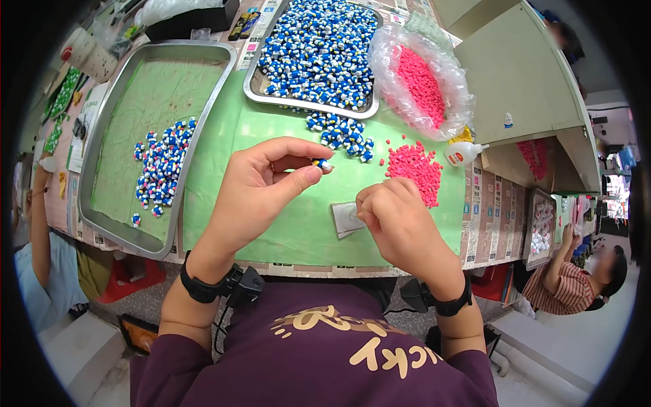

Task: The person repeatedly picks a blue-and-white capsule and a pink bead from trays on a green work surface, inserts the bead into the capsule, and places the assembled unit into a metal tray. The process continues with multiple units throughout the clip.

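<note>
While pinched, blue piece (321, 163), left hand (261, 193) fingertips

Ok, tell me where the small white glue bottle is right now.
In the head view the small white glue bottle lies on its side at the right of the green mat, between the loose pink pieces and the clear bag of pink pieces.

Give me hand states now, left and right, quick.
Left hand: closed in a pinch on a small blue-and-white piece.
Right hand: fingers curled in over the green mat; what it holds, if anything, cannot be told.
</note>
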`<state>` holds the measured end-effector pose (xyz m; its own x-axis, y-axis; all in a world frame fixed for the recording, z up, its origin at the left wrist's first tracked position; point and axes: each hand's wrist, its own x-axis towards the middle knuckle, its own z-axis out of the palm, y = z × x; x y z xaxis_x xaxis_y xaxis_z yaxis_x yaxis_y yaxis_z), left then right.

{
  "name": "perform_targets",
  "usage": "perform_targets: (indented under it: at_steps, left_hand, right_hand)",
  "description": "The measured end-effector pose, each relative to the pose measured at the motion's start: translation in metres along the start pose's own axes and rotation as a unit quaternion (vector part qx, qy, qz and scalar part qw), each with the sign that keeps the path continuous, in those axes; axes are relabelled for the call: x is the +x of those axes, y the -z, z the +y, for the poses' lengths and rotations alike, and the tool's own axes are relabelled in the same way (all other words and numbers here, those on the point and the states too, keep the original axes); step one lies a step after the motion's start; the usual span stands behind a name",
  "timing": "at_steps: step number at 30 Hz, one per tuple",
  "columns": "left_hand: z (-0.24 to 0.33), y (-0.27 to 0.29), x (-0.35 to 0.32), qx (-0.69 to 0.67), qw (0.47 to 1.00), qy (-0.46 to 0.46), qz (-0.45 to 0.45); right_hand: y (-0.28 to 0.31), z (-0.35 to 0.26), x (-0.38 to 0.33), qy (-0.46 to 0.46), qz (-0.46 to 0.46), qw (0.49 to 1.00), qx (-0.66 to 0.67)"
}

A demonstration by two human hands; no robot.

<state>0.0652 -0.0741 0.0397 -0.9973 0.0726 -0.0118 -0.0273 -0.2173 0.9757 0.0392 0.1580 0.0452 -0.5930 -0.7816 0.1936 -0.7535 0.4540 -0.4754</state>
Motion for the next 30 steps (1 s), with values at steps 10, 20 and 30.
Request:
perform_targets:
  at_steps: [10, 20, 30]
  left_hand:
    - [-0.003, -0.019, 0.001, -0.093, 0.995, 0.024, -0.022]
    - [0.003, -0.037, 0.002, -0.142, 0.989, 0.033, -0.007]
    - [-0.004, -0.047, -0.001, -0.109, 0.992, -0.063, 0.025]
  right_hand:
    - [0.020, -0.017, 0.004, -0.058, 0.142, 0.960, 0.234]
    - [0.019, -0.021, 0.025, -0.042, 0.261, 0.921, 0.287]
    - [0.010, -0.024, 0.026, -0.052, 0.290, 0.913, 0.283]
